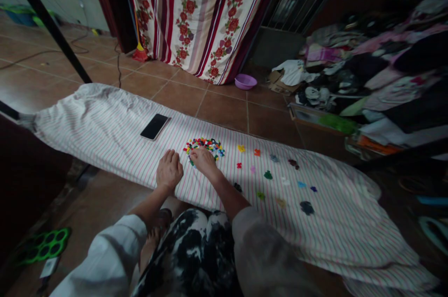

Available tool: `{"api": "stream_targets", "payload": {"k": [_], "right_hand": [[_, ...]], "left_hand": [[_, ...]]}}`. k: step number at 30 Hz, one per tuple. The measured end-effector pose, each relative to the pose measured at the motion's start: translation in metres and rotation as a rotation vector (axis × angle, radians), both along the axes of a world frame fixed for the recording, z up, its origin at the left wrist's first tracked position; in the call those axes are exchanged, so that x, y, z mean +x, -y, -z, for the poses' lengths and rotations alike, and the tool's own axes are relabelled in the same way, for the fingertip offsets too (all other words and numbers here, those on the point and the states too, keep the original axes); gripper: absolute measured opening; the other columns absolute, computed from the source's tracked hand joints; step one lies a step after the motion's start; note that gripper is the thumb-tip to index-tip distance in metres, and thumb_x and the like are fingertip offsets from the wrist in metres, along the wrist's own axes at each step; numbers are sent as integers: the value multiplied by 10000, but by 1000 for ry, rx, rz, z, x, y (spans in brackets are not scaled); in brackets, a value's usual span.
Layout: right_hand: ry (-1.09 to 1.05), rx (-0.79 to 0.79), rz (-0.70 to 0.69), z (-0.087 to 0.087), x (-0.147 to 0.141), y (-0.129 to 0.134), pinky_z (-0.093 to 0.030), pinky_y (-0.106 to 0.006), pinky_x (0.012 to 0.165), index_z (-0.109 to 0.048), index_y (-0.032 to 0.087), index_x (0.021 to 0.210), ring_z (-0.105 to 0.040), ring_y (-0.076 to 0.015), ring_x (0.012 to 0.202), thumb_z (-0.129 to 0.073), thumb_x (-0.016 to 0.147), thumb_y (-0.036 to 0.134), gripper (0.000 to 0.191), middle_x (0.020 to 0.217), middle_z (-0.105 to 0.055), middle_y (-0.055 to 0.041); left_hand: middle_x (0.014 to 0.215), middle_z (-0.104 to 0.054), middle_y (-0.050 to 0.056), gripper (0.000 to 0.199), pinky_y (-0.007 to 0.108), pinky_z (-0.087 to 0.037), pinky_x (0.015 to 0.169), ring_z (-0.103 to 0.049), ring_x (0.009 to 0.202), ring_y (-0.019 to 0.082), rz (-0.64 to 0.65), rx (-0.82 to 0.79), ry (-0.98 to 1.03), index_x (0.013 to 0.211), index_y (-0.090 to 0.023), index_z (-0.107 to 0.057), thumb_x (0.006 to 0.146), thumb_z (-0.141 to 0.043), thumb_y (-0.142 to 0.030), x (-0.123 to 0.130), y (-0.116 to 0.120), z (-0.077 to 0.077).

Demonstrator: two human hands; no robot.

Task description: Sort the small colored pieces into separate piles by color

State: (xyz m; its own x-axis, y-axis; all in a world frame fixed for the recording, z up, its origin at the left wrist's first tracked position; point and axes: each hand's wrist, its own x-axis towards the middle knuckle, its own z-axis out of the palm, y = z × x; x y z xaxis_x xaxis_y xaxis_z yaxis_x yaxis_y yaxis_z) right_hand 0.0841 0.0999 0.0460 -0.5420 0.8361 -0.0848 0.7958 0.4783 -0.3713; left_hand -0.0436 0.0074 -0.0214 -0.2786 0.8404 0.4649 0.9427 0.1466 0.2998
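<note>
Striped sheet [105, 124] lies under and around the fingers [200, 153]. Black smartphone [155, 127] sits on it just up-left of them. Further past the fingers: purple plastic basin [245, 81], red floral curtain [196, 12]. Clothes heap [385, 77] well right, green perforated mat [44, 245] down-left.

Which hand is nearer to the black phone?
Left. The left hand is below and right of the phone; the right hand is farther right, at the colored pieces.

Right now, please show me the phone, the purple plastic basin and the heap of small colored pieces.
Smartphone [154, 127]: head view, middle of its dark screen.
Purple plastic basin [245, 81]: head view, middle of its hollow.
Heap of small colored pieces [206, 144]: head view, upper part of the heap.
</note>
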Motion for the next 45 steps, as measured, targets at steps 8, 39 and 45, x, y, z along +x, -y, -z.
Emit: {"api": "stream_targets", "payload": {"k": [8,39,45], "right_hand": [[164,-57,-6,-7,-18,-5,-440,-294,863,-726,187,1020,-614,-218,1062,-512,898,245,253,1133,-666,-117],[-859,-127,470,19,161,26,-522,-264,679,-630,196,908,-654,-157,727,-521,781,365,238,819,-701,-32],[-714,57,848,24,278,20,-527,-294,726,-685,199,972,-654,-182,745,-498,728,355,344,822,-719,-46]], "left_hand": [[1263,-621,175,353,439,-422,1051,-513,1264,297,0,8,4,1140,-93,-624,863,-430,-194,0,1,0],[1193,-637,179,346,485,-455,993,-545,1209,318,46,-9,-4,1078,-123,-627,864,-403,-276,-1,3,-10],[1169,-642,159,334,490,-453,1000,-549,1199,313,58,9,-5,1063,-152,-626,842,-410,-281,-3,1,-6]]}}
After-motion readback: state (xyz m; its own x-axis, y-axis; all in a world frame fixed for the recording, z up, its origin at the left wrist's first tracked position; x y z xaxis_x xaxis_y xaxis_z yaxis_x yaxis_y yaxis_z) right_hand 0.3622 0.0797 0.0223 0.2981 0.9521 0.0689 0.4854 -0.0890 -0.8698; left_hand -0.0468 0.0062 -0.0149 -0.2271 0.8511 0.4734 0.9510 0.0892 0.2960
